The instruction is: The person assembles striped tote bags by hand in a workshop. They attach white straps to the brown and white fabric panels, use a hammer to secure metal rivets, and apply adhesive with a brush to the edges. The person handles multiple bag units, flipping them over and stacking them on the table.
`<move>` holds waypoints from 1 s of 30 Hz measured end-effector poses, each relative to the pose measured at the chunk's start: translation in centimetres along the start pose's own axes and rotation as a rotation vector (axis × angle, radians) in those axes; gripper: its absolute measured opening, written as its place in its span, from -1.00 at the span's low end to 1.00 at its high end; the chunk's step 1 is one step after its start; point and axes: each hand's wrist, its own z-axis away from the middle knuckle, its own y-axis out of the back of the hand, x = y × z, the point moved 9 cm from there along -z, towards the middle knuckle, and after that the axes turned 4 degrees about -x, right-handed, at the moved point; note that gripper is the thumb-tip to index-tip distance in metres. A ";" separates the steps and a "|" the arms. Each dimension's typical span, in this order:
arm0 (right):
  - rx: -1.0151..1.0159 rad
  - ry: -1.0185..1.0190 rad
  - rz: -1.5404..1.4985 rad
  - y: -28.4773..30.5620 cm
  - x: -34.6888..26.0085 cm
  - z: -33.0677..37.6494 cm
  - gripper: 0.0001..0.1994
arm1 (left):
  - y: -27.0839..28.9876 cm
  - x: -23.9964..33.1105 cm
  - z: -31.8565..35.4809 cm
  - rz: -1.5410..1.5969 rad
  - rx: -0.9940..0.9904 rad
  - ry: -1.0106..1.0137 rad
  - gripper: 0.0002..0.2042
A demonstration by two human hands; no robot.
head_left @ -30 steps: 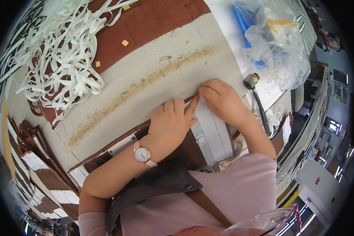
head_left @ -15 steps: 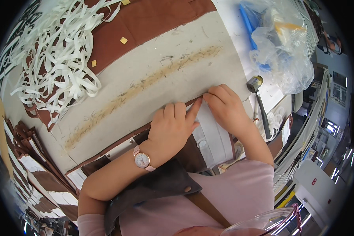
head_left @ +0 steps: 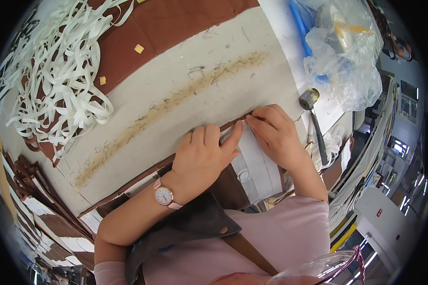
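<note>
Fingertips (head_left: 237,138) of the left hand (head_left: 202,159) lie flat and close together, pressing down on a white strip (head_left: 257,164) fixed to a brown leather piece (head_left: 228,183) at the near edge of the workboard (head_left: 176,95). Opposite them, the right hand (head_left: 277,137) has its thumb and forefinger pinched together on the strip's far end, right where white meets the brown edge; whether they grip a peeled backing or only press the strip is hard to tell from this head view.

To do this well, I judge the left palm should hold the piece firmly so it cannot creep, while the right pinch works along the edge in short, even moves, keeping the strip square to the brown border.

That strip runs with its long axis from the hands' meeting point back toward the person's body, slanting slightly to the right, its far end pointing at the glue-stained line (head_left: 176,99) on the board. A hammer (head_left: 314,121) lies just right of the right hand, and loose white strips (head_left: 57,80) are piled far left.
</note>
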 end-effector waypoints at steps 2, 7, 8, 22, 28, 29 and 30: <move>-0.014 -0.008 0.012 -0.1 0.1 0.1 -0.73 | 0.0 -0.1 0.0 0.014 -0.005 0.002 -0.42; 0.022 0.023 0.008 0.1 -0.2 0.2 -0.69 | 0.0 -0.1 -0.1 0.031 -0.019 0.009 -0.41; 0.033 0.036 0.005 0.1 -0.3 0.2 -0.68 | 0.0 -0.1 -0.1 0.030 -0.020 0.011 -0.41; -0.056 -0.006 -0.002 -0.4 -0.4 0.2 -0.74 | 0.1 -0.2 0.1 0.027 0.011 -0.031 -0.51; -0.032 -0.022 0.129 -0.8 -1.8 0.7 -0.65 | -0.1 -0.1 0.2 -0.016 0.005 -0.032 -0.51; -0.032 -0.029 0.172 -0.8 -2.1 0.7 -0.62 | -0.1 -0.1 0.3 -0.012 0.008 -0.031 -0.50; -0.036 -0.036 0.173 -0.8 -2.1 0.8 -0.63 | -0.1 -0.2 0.3 -0.007 0.011 -0.029 -0.50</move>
